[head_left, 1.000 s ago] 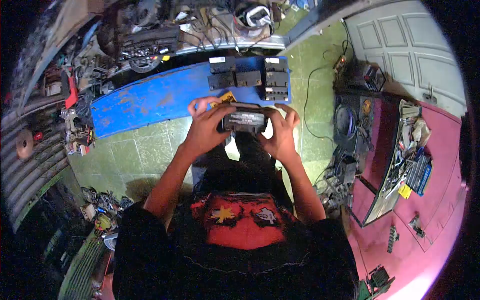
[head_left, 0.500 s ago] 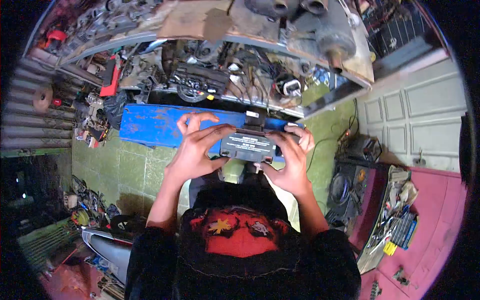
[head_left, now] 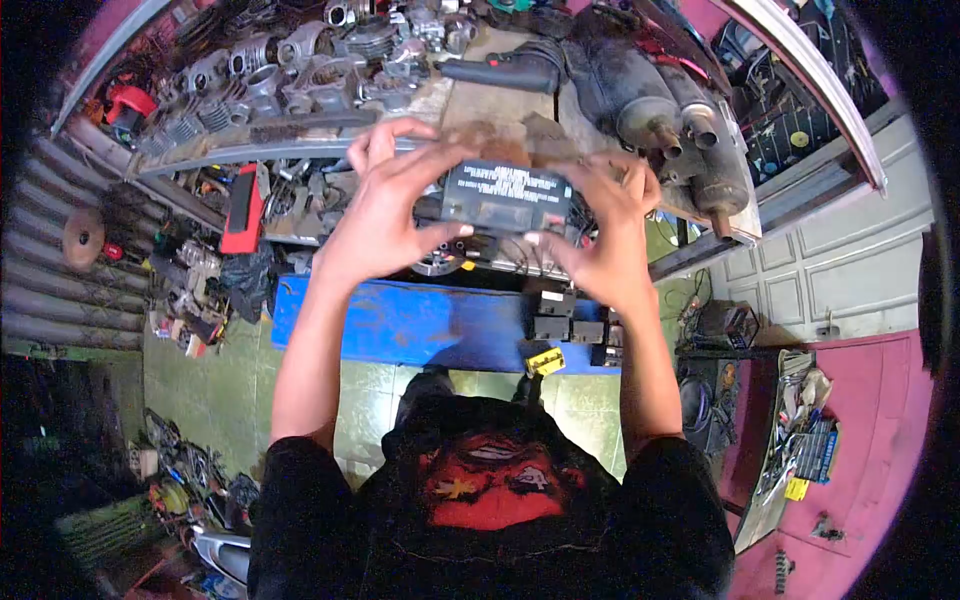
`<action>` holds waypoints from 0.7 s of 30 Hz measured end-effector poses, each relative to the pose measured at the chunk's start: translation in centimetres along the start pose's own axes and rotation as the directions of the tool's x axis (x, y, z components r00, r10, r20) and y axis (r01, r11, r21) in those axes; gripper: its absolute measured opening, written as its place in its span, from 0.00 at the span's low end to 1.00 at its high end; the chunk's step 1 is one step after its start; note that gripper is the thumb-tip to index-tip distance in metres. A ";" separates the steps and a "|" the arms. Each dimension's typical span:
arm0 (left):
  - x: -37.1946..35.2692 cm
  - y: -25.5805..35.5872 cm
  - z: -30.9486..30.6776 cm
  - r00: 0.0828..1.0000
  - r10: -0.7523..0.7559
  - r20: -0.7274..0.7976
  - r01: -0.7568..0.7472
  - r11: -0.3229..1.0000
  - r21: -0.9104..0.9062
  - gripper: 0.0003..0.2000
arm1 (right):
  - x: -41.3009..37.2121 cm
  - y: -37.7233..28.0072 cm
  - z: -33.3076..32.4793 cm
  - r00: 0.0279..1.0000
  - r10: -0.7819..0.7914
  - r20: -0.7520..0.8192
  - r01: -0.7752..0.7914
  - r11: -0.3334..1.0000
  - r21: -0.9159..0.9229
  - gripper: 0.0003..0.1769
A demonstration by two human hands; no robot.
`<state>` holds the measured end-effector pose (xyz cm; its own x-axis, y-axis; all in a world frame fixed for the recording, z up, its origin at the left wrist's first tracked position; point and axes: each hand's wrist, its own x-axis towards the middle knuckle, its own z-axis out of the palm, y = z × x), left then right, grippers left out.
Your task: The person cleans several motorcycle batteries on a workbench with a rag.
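Both my hands hold up a dark rectangular block [head_left: 505,197] with white printed text, in front of the workbench. My left hand [head_left: 385,215] grips its left end, with the thumb at the lower edge and fingers along the top. On the right end, my right hand [head_left: 608,225] pinches it the same way. Below the hands lies a blue bench [head_left: 400,325]. Several small dark blocks [head_left: 553,327] stand at its right end, beside a yellow piece [head_left: 545,362].
Metal engine parts [head_left: 300,75] cover the workbench's back left. Exhaust mufflers [head_left: 650,115] lie at its right. A red case [head_left: 242,210] is at the left. A narrow tray of tools [head_left: 790,440] stands at the right, near a pink surface [head_left: 870,420].
Both hands have lifted the dark block upward and forward, off the blue bench's area. The view has tilted up, showing more of the workbench and the small blocks on the blue bench.
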<state>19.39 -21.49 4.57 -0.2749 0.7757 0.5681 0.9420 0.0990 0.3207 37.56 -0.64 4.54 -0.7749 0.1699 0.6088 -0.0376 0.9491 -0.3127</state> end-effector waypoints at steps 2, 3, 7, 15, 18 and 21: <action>1.7 -2.4 -0.8 1.000 0.015 -0.018 -0.015 1.000 -0.001 0.38 | 2.6 -0.1 1.1 0.999 0.045 -0.010 -0.045 0.999 -0.026 0.41; 2.6 -3.6 -0.9 1.000 0.021 -0.022 -0.022 1.000 -0.014 0.37 | 3.9 0.0 1.7 0.998 0.056 -0.026 -0.057 0.998 -0.034 0.41; 5.6 -7.7 -0.3 0.999 0.041 -0.004 -0.042 0.998 -0.044 0.37 | 7.0 2.2 3.9 0.998 0.049 -0.026 -0.051 0.993 -0.104 0.41; 8.4 -11.9 4.0 0.999 -0.042 -0.011 0.040 0.986 -0.160 0.37 | 9.0 6.7 6.2 0.977 0.210 0.044 -0.205 0.974 -0.091 0.40; 8.7 -12.2 4.0 0.998 -0.060 0.003 0.060 0.985 -0.160 0.36 | 9.8 7.2 6.0 0.981 0.181 0.063 -0.177 0.982 -0.070 0.39; 8.9 -12.3 3.9 0.997 -0.070 0.022 0.073 0.988 -0.136 0.36 | 10.3 7.6 6.5 0.981 0.179 0.069 -0.176 0.983 -0.050 0.39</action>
<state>6.11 -13.37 2.76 -0.3361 0.7804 0.5273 0.8844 0.0691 0.4615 25.22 6.62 3.66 -0.8106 0.3184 0.4915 0.1309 0.9165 -0.3779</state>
